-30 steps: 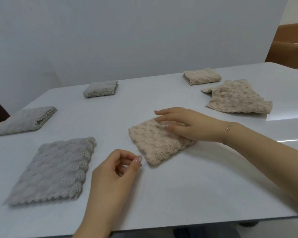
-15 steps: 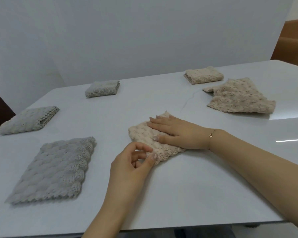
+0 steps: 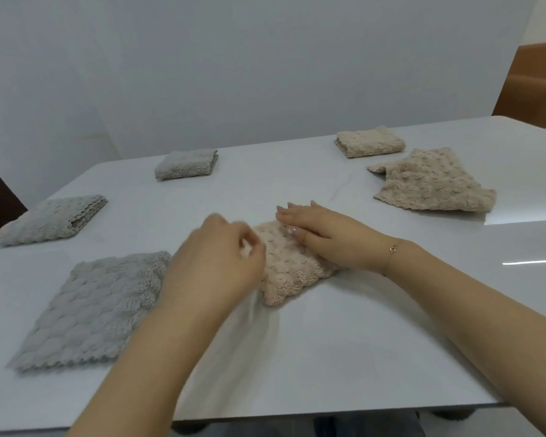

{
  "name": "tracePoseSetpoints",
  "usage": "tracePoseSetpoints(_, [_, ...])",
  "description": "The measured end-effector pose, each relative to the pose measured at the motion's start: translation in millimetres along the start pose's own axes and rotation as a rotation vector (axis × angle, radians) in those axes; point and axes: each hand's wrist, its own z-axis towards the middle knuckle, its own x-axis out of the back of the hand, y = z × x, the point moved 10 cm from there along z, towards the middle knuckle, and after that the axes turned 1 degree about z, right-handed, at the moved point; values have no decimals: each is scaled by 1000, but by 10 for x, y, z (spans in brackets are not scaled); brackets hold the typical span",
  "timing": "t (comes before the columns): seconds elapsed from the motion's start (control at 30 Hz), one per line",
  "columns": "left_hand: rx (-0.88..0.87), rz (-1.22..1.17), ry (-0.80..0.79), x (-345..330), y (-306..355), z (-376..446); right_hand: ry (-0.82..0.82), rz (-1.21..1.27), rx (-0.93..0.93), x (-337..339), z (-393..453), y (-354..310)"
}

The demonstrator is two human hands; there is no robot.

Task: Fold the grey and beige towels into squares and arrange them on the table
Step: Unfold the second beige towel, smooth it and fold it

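Six towels lie on the table (image 3: 344, 357), and the one you are working on is the beige towel (image 3: 292, 266) near the middle, a little toward the near edge. Your right hand (image 3: 325, 238) lies flat on its far right part, fingers straight and pressing it down. Your left hand (image 3: 216, 263) is at its left edge with fingers curled, but the blur there means I cannot tell whether they actually pinch the cloth.

To fold this well, keep the right palm as the anchor so the lower layer does not slide on the smooth top. Take the left edge between thumb and fingertips, both layers together, and carry it over to meet the opposite edge. Line up the corners before you let go, then smooth outward from the crease.

The small folded grey towel (image 3: 186, 164) and small folded beige towel (image 3: 371, 141) near the far edge appear finished; match their size. The grey towel by the left edge (image 3: 52, 219), the larger grey towel (image 3: 92, 307) toward the near left corner and the loose beige towel (image 3: 432, 184) on the right likely need more folding.
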Motion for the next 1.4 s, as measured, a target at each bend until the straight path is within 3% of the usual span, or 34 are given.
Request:
tracePoseSetpoints(0.1, [-65, 73, 60, -153, 212, 199, -10, -14, -37, 13, -60, 28])
tracePoseSetpoints(0.2, [-45, 190, -18, -640, 195, 238, -75, -70, -74, -137, -77, 83])
tracePoseSetpoints(0.33, [11, 166, -161, -1027, -4, 202, -164, -188, -123, -290, -81, 173])
tracePoseSetpoints(0.63, [80, 221, -183, -1037, -126, 183, -167, -282, -146, -300, -150, 263])
tracePoseSetpoints(0.8, [77, 152, -167, -1025, -125, 178, -165, -241, -233, -226, -284, 404])
tracePoseSetpoints(0.9, [55, 102, -120, -981, -127, 181, -122, -87, -314, -104, -349, 483])
tracePoseSetpoints(1.07, [57, -104, 2, -825, -177, 227, 161, 127, -390, 300, -265, 506])
tracePoseSetpoints(1.23, [102, -307, 108, -681, -276, 240, 12, 150, -543, 180, -199, 533])
tracePoseSetpoints(1.4, [124, -474, 79, -685, -316, 241, -28, 239, -605, 134, -185, 544])
